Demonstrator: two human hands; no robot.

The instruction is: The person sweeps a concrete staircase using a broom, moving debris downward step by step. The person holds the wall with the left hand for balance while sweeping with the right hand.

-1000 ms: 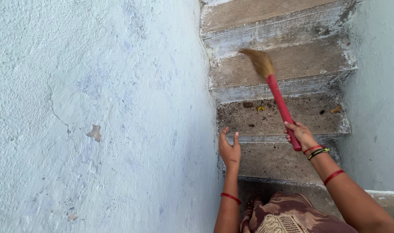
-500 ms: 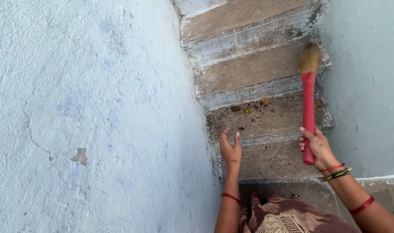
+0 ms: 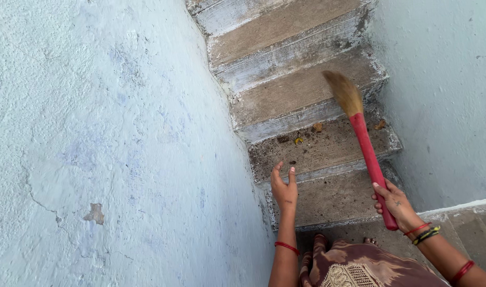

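Pale blue plastered walls (image 3: 110, 133) flank worn, dirty concrete steps (image 3: 301, 90).

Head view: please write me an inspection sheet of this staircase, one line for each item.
Surface: bare concrete steps leading down, with worn pale edges and dirt specks.
Job's things: a broom with a red handle and straw-coloured bristles, angled over the steps.
Clutter: small brown and yellow bits of debris on one step.
Grippers: right hand closed around the lower end of the broom handle; left hand open with spread fingers, next to the wall, contact unclear.
Cables: nothing seen.
Surroundings: pale blue plastered wall on the left with cracks and a chipped patch; a pale wall on the right; patterned brown clothing at the bottom edge.
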